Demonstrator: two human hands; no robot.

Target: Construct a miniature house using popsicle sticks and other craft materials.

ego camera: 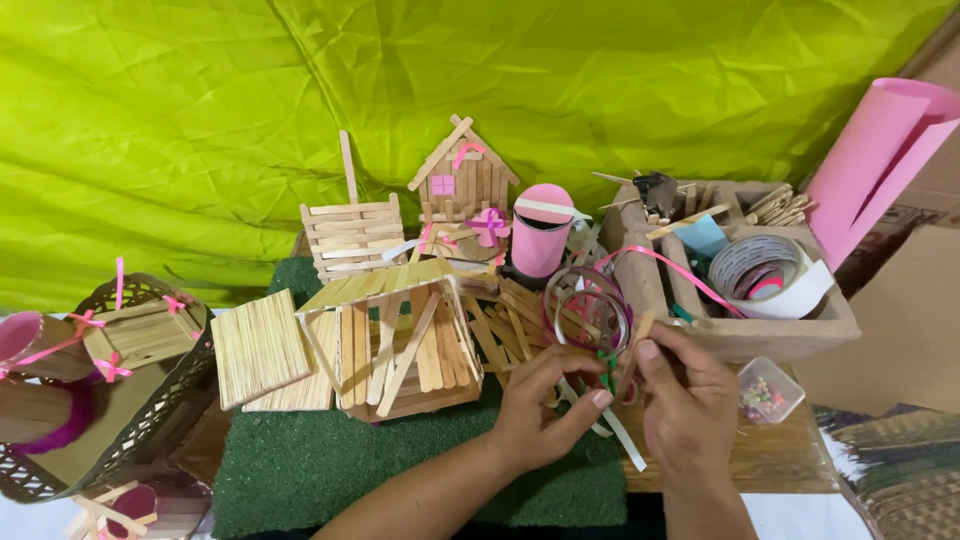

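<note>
Two bare hands meet just right of the middle of the table, over the near edge of a green turf mat (300,465). The left hand (545,405) has its fingers curled and pinched on a thin white ribbon strip (622,438) that runs down and to the right between the hands. The right hand (685,395) is likewise closed, thumb and forefinger pinching a small craft stick (643,327) beside loose loops of ribbon (588,305). Just left of the hands stands an unfinished stick house (395,345), with a pink cylinder (541,232) behind it. A cardboard box (740,330) holding a tape roll (757,268) sits behind the right hand, a small clear bead box (770,390) beside it.
</note>
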